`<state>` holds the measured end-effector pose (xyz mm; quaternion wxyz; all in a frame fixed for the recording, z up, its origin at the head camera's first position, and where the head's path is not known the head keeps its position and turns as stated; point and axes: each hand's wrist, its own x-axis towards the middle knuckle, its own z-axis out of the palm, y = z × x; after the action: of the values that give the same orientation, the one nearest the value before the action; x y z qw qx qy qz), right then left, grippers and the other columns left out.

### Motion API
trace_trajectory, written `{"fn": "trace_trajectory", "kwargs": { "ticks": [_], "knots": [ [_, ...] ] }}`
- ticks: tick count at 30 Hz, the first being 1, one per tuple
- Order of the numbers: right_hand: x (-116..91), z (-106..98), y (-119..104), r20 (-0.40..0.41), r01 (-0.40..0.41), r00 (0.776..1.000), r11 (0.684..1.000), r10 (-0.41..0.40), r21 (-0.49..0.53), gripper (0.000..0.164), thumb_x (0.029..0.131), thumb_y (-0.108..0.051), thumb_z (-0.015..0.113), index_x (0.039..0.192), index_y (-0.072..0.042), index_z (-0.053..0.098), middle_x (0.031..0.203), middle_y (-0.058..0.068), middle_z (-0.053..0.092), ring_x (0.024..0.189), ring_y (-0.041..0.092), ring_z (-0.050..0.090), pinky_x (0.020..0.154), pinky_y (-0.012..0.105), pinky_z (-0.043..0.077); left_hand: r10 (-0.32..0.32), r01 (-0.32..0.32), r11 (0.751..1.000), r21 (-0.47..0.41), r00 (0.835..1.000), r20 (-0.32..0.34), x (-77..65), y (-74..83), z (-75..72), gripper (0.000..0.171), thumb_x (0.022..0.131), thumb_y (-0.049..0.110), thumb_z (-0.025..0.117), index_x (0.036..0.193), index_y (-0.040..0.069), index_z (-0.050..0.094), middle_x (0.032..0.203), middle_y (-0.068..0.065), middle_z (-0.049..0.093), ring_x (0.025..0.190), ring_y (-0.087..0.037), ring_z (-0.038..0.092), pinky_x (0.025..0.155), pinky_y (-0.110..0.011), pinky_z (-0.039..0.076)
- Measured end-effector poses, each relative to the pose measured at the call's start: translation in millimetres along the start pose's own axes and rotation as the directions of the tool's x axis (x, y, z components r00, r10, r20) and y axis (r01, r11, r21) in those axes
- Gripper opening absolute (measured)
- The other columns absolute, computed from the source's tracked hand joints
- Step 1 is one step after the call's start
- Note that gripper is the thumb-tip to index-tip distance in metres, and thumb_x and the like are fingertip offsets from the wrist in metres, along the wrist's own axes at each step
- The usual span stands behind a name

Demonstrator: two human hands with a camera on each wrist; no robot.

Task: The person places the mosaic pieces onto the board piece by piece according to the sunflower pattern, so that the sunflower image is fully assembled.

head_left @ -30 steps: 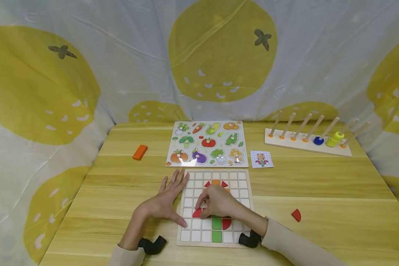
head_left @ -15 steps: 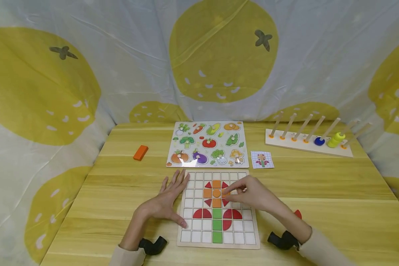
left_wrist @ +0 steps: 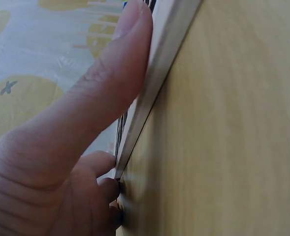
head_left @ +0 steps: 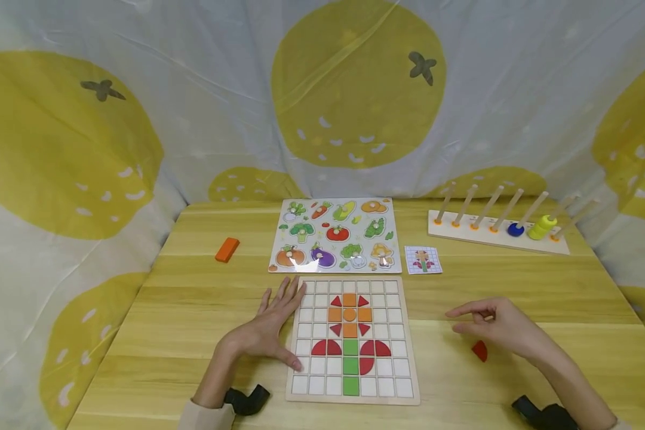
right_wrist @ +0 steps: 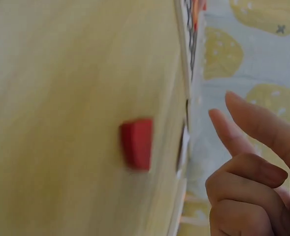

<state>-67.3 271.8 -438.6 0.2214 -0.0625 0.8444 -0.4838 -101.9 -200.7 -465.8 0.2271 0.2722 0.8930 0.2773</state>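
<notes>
A wooden grid board lies flat, bearing orange, red and green pieces in a flower-like pattern. At its left edge rests my left hand, fingers spread toward the far corner. The left wrist view shows the thumb lying along the board's rim. My right hand hovers right of the board, above and beside a loose red quarter-circle piece. Index finger and thumb are extended with a gap between them, the other fingers bent, holding nothing. In the right wrist view the red piece lies left of the fingertips.
A vegetable knob puzzle lies behind the board. To its right are a small pattern card and a peg stand with blue and yellow-green beads. An orange block lies at left; a fruit-print curtain hangs behind.
My right hand has moved from the red pieces on the board, across its right edge, to beside the loose red quarter-circle piece. The left hand has stayed at the board's edge.
</notes>
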Motion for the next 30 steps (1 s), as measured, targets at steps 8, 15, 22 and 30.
{"fn": "trace_trajectory", "kwargs": {
  "ticks": [8, 15, 22, 30],
  "knots": [
    [-21, -14, 39, 0.120, 0.029, 0.992, 0.996, -0.039, 0.080, 0.041, 0.088, -0.009, 0.080, 0.124, 0.008, 0.069, 0.068, -0.008, 0.028, 0.057, 0.013, 0.027, 0.054, 0.025, 0.032, 0.013, -0.013, 1.000, 0.013, 1.000, 0.002, 0.7, 0.0, 1.0, 0.151, 0.061, 0.052, 0.097, 0.166, 0.007, -0.002, 0.173, -0.015, -0.020, 0.159, -0.040, -0.021, 0.125, -0.068, -0.015],
    [-20, -18, 47, 0.151, 0.036, 0.987, 0.996, -0.048, 0.084, 0.032, 0.088, -0.009, 0.080, 0.114, 0.007, 0.071, 0.070, -0.009, 0.038, 0.056, 0.011, 0.031, 0.050, 0.026, 0.031, 0.004, -0.004, 1.000, 0.013, 1.000, -0.003, 0.7, -1.2, 1.0, 0.152, 0.060, 0.052, 0.097, 0.167, 0.008, -0.002, 0.173, -0.015, -0.021, 0.160, -0.039, -0.021, 0.125, -0.067, -0.015],
    [-9, -11, 35, 0.092, 0.018, 0.996, 1.000, -0.017, -0.009, 0.030, 0.086, -0.016, 0.083, 0.109, 0.001, 0.073, 0.069, -0.007, 0.038, 0.059, 0.003, 0.034, 0.050, 0.025, 0.029, 0.013, -0.012, 1.000, 0.018, 1.000, -0.001, 1.0, -0.7, 1.4, 0.152, 0.061, 0.052, 0.097, 0.166, 0.007, -0.002, 0.173, -0.015, -0.020, 0.159, -0.039, -0.022, 0.125, -0.068, -0.016],
    [8, -2, 17, 0.015, 0.034, 0.999, 0.995, -0.033, -0.096, 0.030, 0.083, -0.019, 0.087, 0.105, -0.004, 0.074, 0.070, -0.005, 0.042, 0.061, 0.003, 0.038, 0.052, 0.024, 0.031, 0.005, -0.005, 1.000, 0.019, 1.000, -0.003, 0.7, -0.3, 0.8, 0.152, 0.061, 0.052, 0.097, 0.166, 0.008, -0.003, 0.173, -0.015, -0.021, 0.159, -0.039, -0.021, 0.125, -0.067, -0.016]
  ]
}}
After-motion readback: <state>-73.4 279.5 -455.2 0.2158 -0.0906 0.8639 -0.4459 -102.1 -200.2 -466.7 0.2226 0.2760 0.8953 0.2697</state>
